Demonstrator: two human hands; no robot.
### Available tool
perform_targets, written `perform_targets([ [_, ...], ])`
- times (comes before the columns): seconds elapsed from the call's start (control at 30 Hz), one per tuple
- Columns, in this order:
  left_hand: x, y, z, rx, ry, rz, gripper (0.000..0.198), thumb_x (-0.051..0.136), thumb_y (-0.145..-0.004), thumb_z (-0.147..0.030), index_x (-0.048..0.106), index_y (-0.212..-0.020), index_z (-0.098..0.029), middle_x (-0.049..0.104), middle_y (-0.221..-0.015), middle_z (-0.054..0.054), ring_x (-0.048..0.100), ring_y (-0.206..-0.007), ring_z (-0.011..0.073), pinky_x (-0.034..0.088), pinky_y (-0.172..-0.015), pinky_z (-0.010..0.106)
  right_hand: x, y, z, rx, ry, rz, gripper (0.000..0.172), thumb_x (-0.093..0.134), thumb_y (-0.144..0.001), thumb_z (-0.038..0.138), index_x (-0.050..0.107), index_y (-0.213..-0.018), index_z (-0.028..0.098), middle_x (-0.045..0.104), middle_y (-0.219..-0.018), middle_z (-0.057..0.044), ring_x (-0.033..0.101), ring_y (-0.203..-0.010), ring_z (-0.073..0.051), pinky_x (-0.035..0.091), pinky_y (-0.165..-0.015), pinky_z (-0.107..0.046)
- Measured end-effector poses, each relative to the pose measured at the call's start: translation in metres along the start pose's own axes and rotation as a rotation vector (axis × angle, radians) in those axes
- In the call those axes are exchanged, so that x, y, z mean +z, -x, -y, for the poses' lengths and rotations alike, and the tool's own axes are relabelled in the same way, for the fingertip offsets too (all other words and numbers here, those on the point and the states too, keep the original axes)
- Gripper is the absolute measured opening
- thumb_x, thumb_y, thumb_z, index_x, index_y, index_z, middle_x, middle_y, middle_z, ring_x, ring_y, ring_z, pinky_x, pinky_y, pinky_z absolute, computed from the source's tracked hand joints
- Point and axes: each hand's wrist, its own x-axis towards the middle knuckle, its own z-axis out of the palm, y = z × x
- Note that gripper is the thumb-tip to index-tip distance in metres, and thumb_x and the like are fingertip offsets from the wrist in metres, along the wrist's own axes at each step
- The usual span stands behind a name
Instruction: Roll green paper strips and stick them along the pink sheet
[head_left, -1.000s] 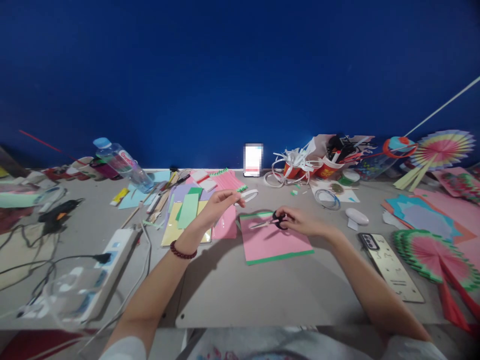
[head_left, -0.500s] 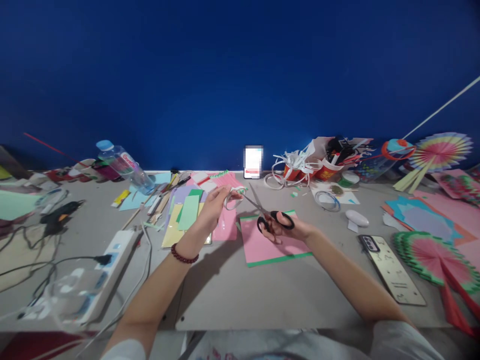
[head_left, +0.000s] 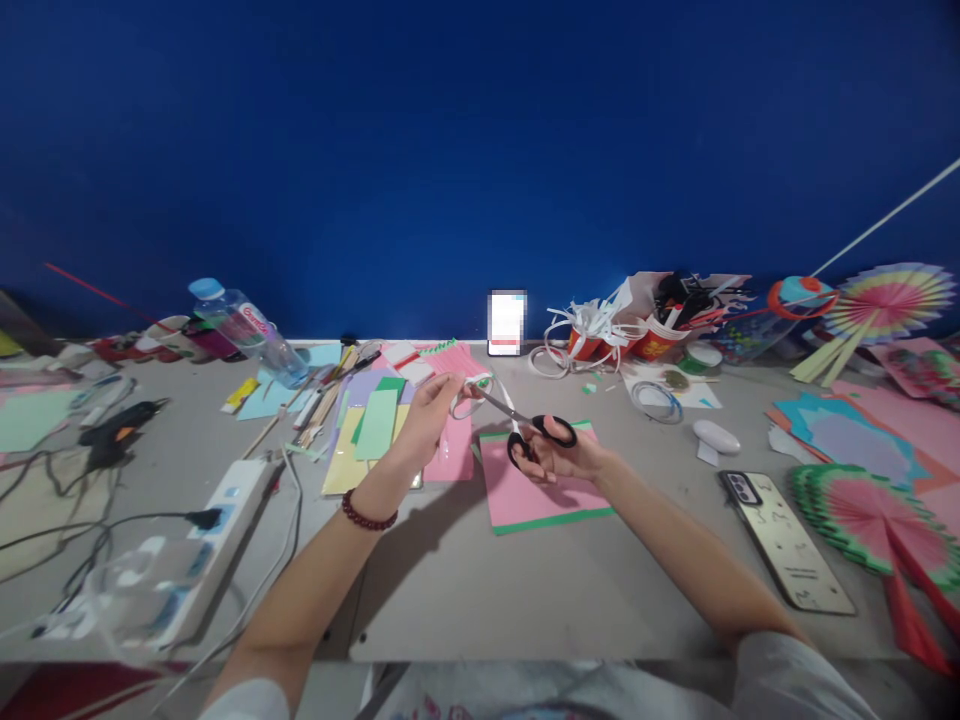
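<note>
Head view: scissors (head_left: 523, 418), low over the pink sheet (head_left: 551, 503) a second ago, now reach up-left to the white strip (head_left: 474, 380), frame centre; I'd call it cutting stage. Right hand (head_left: 562, 462) grips them; left hand (head_left: 435, 405) pinches the strip. Actual cut: can't tell.

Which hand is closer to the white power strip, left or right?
Left. The left hand is beyond the power strip and to its right; the right hand, holding scissors, is farther right, above the pink paper.
</note>
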Motion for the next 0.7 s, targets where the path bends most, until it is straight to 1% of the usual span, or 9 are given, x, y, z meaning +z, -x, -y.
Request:
perform_targets([
  [0.13, 0.002, 0.003, -0.001, 0.021, -0.104, 0.017, 0.032, 0.058, -0.083, -0.046, 0.059, -0.067, -0.019, 0.068, -0.079, 0.003, 0.062, -0.087, 0.0175, 0.044, -0.089, 0.032, 0.001, -0.004, -0.002, 0.003, -0.063, 0.003, 0.058, 0.045, -0.079, 0.075, 0.048, -0.092, 0.018, 0.051, -0.063, 0.003, 0.036, -0.043, -0.008, 0.027, -0.044, -0.023],
  [0.23, 0.003, 0.005, -0.004, 0.062, -0.141, 0.071, 0.032, 0.058, -0.084, -0.046, 0.06, -0.068, -0.018, 0.068, -0.081, 0.003, 0.062, -0.085, 0.017, 0.045, -0.085, 0.031, 0.002, -0.005, -0.001, -0.01, -0.096, 0.005, 0.057, 0.044, -0.08, 0.075, 0.046, -0.091, 0.019, 0.05, -0.063, 0.003, 0.036, -0.043, -0.009, 0.026, -0.044, -0.023],
  [0.37, 0.005, 0.008, -0.008, 0.103, -0.157, 0.164, 0.032, 0.057, -0.085, -0.046, 0.063, -0.071, -0.017, 0.068, -0.078, 0.005, 0.063, -0.081, 0.0174, 0.047, -0.081, 0.03, 0.005, -0.003, 0.0, -0.037, -0.071, -0.019, 0.058, 0.047, -0.08, 0.073, 0.048, -0.094, 0.017, 0.048, -0.064, 0.003, 0.036, -0.046, -0.009, 0.026, -0.048, -0.024],
  [0.47, 0.005, 0.009, -0.009, 0.137, -0.166, 0.219, 0.033, 0.056, -0.087, -0.045, 0.062, -0.071, -0.017, 0.064, -0.072, 0.004, 0.06, -0.071, 0.0148, 0.047, -0.074, 0.029, 0.007, -0.001, 0.001, -0.055, -0.052, -0.059, 0.055, 0.052, -0.08, 0.069, 0.049, -0.095, 0.017, 0.048, -0.065, 0.003, 0.035, -0.048, -0.008, 0.025, -0.05, -0.024],
  [0.53, 0.005, 0.01, -0.009, 0.164, -0.183, 0.261, 0.033, 0.055, -0.088, -0.044, 0.06, -0.07, -0.017, 0.061, -0.068, 0.002, 0.058, -0.068, 0.0137, 0.047, -0.071, 0.028, 0.01, 0.0, 0.002, -0.061, -0.034, -0.064, 0.054, 0.054, -0.079, 0.068, 0.049, -0.095, 0.017, 0.047, -0.065, 0.003, 0.034, -0.048, -0.008, 0.024, -0.051, -0.025],
  [0.7, 0.008, 0.013, -0.008, 0.212, -0.206, 0.336, 0.033, 0.054, -0.088, -0.045, 0.057, -0.071, -0.018, 0.059, -0.068, 0.002, 0.058, -0.072, 0.0142, 0.047, -0.071, 0.028, 0.015, -0.001, 0.004, -0.098, 0.019, -0.081, 0.057, 0.054, -0.078, 0.07, 0.052, -0.094, 0.015, 0.045, -0.064, 0.004, 0.031, -0.049, -0.008, 0.023, -0.05, -0.025],
])
